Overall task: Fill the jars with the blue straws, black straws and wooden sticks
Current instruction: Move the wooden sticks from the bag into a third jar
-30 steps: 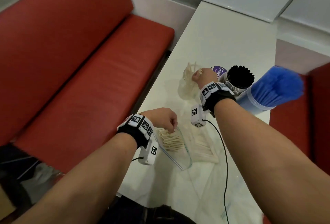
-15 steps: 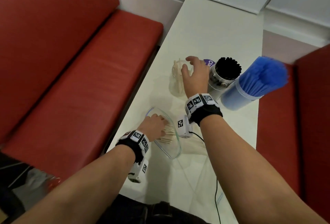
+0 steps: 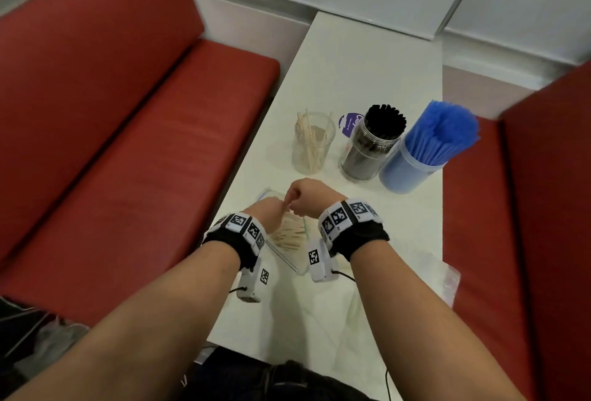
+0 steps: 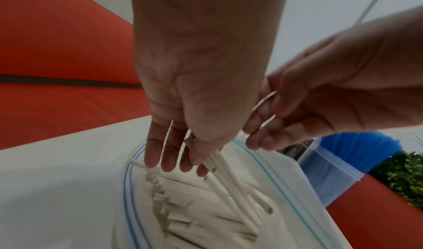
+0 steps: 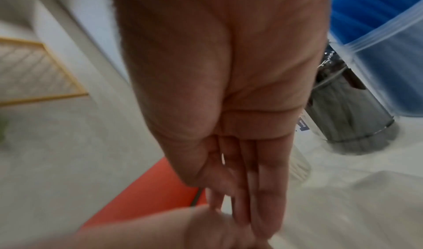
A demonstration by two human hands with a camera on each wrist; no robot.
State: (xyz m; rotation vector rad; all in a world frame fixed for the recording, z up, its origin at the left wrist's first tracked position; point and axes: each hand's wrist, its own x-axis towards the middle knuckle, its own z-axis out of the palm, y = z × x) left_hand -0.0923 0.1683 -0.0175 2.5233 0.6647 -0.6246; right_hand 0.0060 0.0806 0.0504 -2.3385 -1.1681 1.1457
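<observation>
only "cla" reads on the purple label (image 3: pixel 351 124) behind jars

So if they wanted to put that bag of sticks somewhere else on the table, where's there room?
The far half of the table, between the three jars and the wall, is bare. There is also an open strip right of the hands, below the blue straw jar. It is crowded around the zip bag, where both hands meet, and along the jar row.
</observation>
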